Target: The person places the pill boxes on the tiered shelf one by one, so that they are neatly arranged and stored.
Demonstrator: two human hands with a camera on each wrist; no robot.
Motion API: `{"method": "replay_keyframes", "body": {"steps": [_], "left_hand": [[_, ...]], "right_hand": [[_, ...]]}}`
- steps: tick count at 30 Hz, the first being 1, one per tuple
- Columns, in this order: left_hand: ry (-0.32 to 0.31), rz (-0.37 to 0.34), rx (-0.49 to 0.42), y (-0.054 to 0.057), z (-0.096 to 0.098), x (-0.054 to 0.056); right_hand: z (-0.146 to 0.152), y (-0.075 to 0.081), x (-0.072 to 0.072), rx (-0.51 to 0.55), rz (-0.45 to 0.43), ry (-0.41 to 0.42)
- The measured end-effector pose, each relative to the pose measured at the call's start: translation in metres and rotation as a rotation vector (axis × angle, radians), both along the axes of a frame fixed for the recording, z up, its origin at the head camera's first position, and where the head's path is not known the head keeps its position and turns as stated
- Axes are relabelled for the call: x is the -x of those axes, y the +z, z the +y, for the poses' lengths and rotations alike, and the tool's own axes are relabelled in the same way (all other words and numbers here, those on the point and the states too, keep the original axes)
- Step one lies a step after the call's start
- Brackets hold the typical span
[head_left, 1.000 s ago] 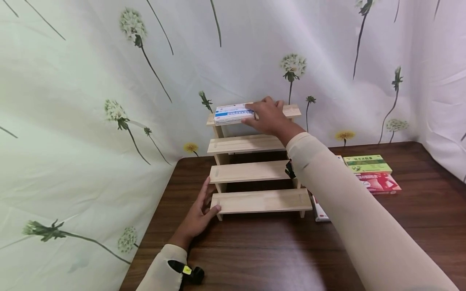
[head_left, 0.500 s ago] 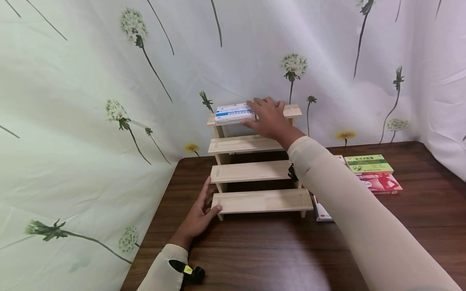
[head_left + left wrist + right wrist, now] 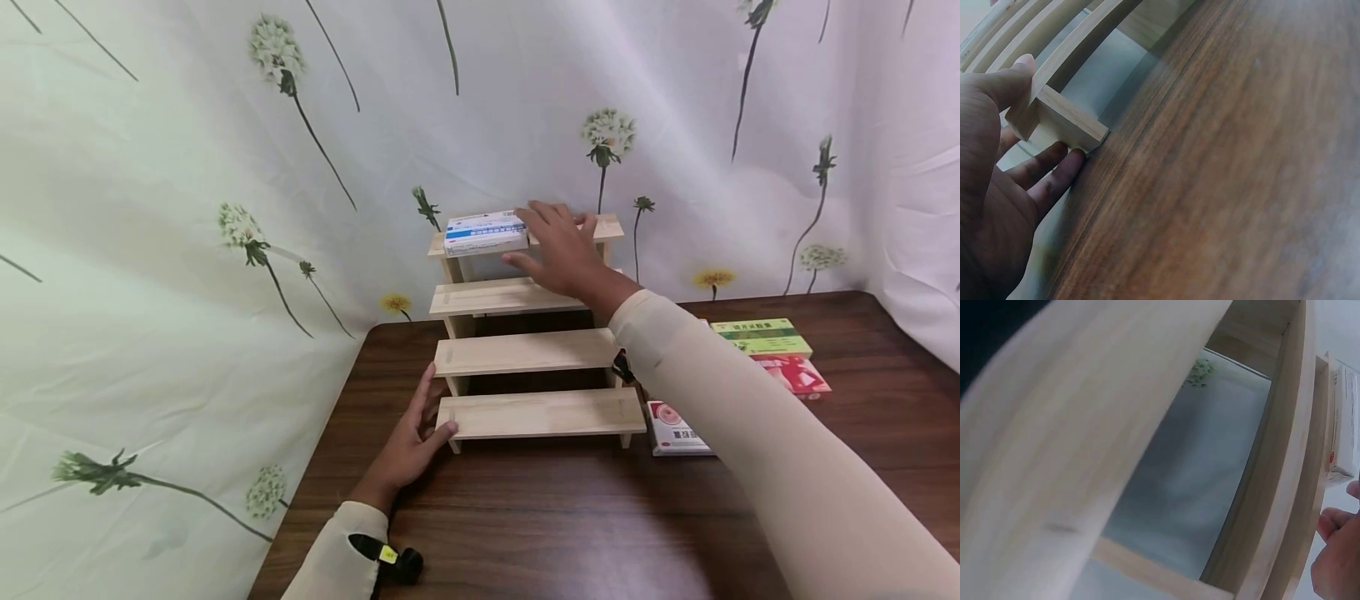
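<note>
The pale wooden rack point(image 3: 540, 414), four stepped tiers high, is what everything here sits around. On its top tier, toward the left end, a white-and-blue box point(image 3: 483, 233) lies flat, its front edge about level with the board's. The person's right hand point(image 3: 562, 254) is over the right half of that tier, just beside the box's right end, fingers loosely spread and holding nothing; whether a fingertip grazes the box I can't tell. Down at the rack's lower left corner, the left hand point(image 3: 408, 442) grips the lowest tier, thumb over the board's front edge, fingers at the side by the leg. Right of the rack, on the dark table point(image 3: 525, 508), lie a green box point(image 3: 761, 337) and, against its near side, a red box point(image 3: 798, 375). A white box point(image 3: 678, 433) rests by the rack's front right leg, partly hidden behind the right sleeve point(image 3: 750, 425). A dandelion-print cloth point(image 3: 487, 100) hangs behind the rack.
</note>
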State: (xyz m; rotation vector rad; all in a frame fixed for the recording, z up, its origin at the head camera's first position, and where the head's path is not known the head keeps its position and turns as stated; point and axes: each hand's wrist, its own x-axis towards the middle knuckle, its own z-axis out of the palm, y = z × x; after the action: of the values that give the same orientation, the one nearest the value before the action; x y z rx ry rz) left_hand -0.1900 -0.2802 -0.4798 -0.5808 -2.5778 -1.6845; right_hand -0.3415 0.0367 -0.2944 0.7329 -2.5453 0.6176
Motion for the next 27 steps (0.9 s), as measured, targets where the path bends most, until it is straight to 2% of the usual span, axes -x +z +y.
{"method": "replay_keyframes", "body": {"steps": [9, 12, 17, 19, 23, 27], "left_hand": [[0.009, -0.003, 0.005, 0.0, 0.0, 0.0], [0.004, -0.002, 0.005, 0.0, 0.0, 0.0], [0.005, 0.0, 0.006, 0.0, 0.0, 0.001], [0.004, 0.005, 0.006, 0.0, 0.0, 0.001], [0.004, 0.001, 0.008, 0.0, 0.0, 0.001], [0.003, 0.0, 0.012, 0.0, 0.0, 0.001]], "right_hand": [[0.009, -0.013, -0.015, 0.074, 0.113, -0.128], [0.015, -0.016, -0.02, 0.071, 0.17, -0.144], [0.027, -0.022, -0.027, 0.071, 0.295, -0.095], [0.031, -0.024, -0.031, 0.091, 0.32, -0.063], [0.04, -0.031, -0.043, 0.129, 0.324, -0.012], [0.051, -0.039, -0.056, 0.154, 0.297, 0.0]]}}
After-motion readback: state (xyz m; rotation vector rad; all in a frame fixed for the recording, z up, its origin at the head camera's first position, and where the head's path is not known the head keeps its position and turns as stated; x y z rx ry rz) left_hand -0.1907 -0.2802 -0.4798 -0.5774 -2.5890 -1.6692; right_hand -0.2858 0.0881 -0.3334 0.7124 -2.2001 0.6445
